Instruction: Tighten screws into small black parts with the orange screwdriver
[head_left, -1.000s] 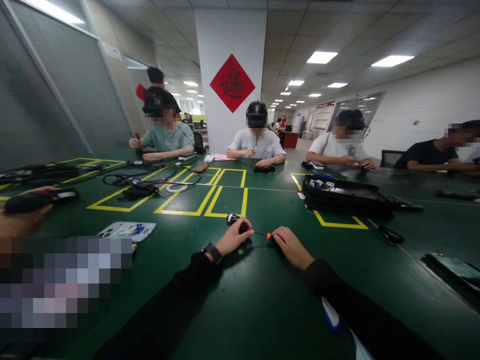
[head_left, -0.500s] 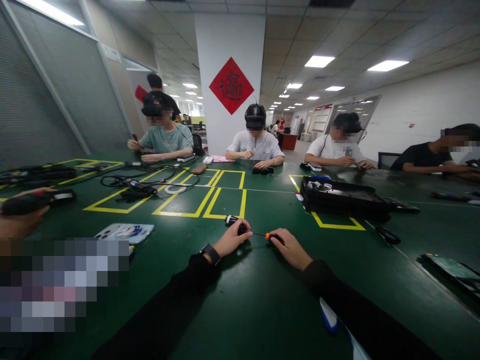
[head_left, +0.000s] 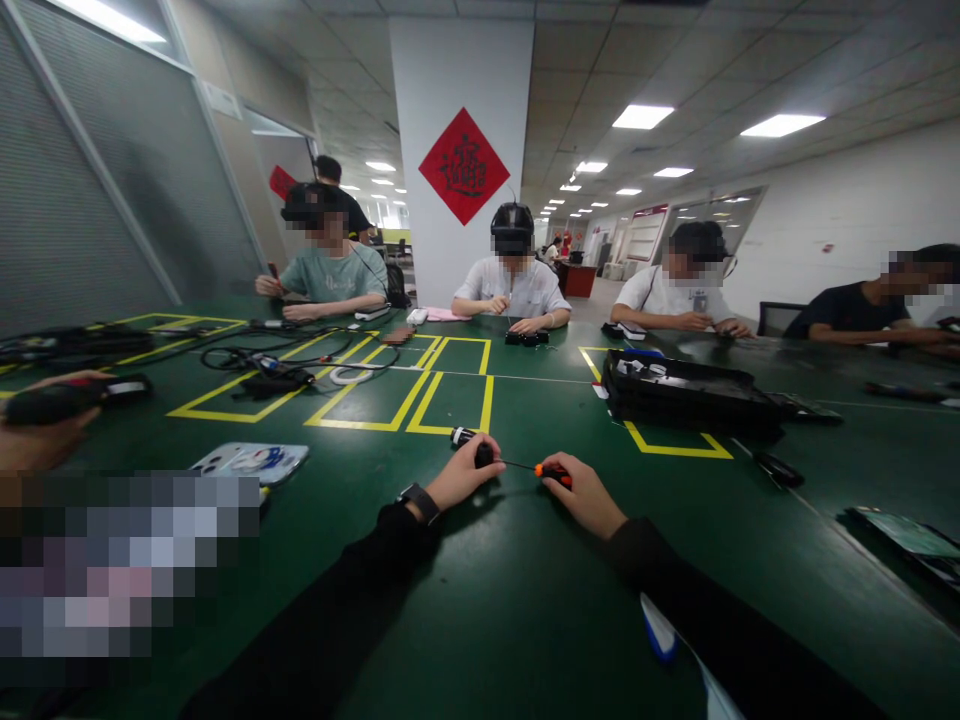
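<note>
Near the middle of the green table, my left hand [head_left: 466, 472] is closed round a black cylindrical device [head_left: 463, 438] with a white band, lying at a slant. My right hand [head_left: 583, 490] grips the black and orange handle of a screwdriver [head_left: 556, 475]. The thin shaft points left, and its tip meets the round black end of the device by my left fingertips. The exact contact point is too small to make out.
A black tray [head_left: 686, 392] with small parts stands right of centre. Cables [head_left: 259, 365] and a phone [head_left: 255, 460] lie to the left. Another person's hand [head_left: 45, 430] holds a dark tool at the left edge. Several people sit across the table [head_left: 450, 620].
My right fingers have shifted on the screwdriver, and more of its handle shows. My left hand and the black device have hardly moved.
</note>
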